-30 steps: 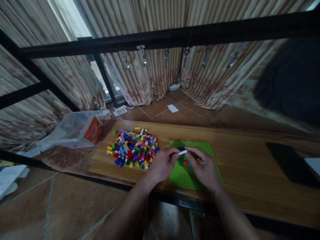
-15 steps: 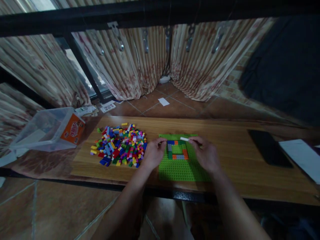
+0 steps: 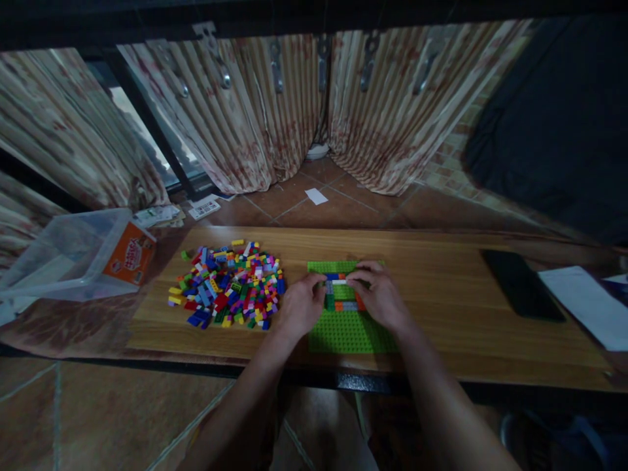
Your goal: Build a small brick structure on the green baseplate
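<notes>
A long white brick (image 3: pixel 338 281) spans the gap between my hands, over the back part of a ring of coloured bricks. My right hand (image 3: pixel 381 296) pinches its right end and covers the ring's right back corner. Closed fingertips of my left hand (image 3: pixel 303 303) meet the white brick's left end. The brick ring, with an orange and grey front row (image 3: pixel 346 306), stands on a green studded baseplate (image 3: pixel 350 333). Whether the white brick is seated on the bricks below cannot be made out.
A pile of loose coloured bricks (image 3: pixel 230 288) lies left of the baseplate on the wooden tabletop (image 3: pixel 441 294). Further left stands a clear plastic bin (image 3: pixel 83 255) with an orange label. At the right are a dark flat tablet-like object (image 3: pixel 521 284) and white paper (image 3: pixel 586 304).
My right hand has moved left and lowered the white brick toward the ring. My left hand stays beside the ring, its fingertips now at the brick's left end. The view has shifted slightly.
</notes>
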A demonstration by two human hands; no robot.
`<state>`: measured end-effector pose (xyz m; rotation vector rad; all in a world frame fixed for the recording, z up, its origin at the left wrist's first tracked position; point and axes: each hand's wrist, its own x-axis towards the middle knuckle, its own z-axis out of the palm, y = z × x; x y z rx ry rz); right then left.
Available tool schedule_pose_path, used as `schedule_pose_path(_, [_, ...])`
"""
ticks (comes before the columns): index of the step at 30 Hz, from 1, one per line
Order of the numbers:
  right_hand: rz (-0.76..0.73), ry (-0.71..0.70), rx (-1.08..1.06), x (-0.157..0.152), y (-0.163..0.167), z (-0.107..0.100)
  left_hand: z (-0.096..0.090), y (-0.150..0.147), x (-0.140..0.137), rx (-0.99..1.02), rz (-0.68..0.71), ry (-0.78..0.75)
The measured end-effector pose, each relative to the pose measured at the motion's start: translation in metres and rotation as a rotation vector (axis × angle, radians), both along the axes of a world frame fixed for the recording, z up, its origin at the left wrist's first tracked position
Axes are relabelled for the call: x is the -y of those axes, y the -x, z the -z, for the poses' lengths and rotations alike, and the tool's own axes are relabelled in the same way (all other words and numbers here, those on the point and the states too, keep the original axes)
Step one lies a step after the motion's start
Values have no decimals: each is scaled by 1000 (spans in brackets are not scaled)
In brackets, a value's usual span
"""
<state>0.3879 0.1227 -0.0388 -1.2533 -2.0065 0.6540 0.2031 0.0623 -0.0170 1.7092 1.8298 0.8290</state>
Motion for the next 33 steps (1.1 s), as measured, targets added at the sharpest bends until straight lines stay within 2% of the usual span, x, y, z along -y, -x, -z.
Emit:
schedule_pose_path(9, [98, 39, -67, -2, 4, 7, -1, -7, 5, -127, 41, -26])
schedule_pose_path(17, [171, 78, -166, -3, -1, 0, 3, -10, 8, -168, 81, -59])
schedule_pose_path(33, [183, 70, -126, -3, 1, 2, 9, -21, 13, -354, 84, -109])
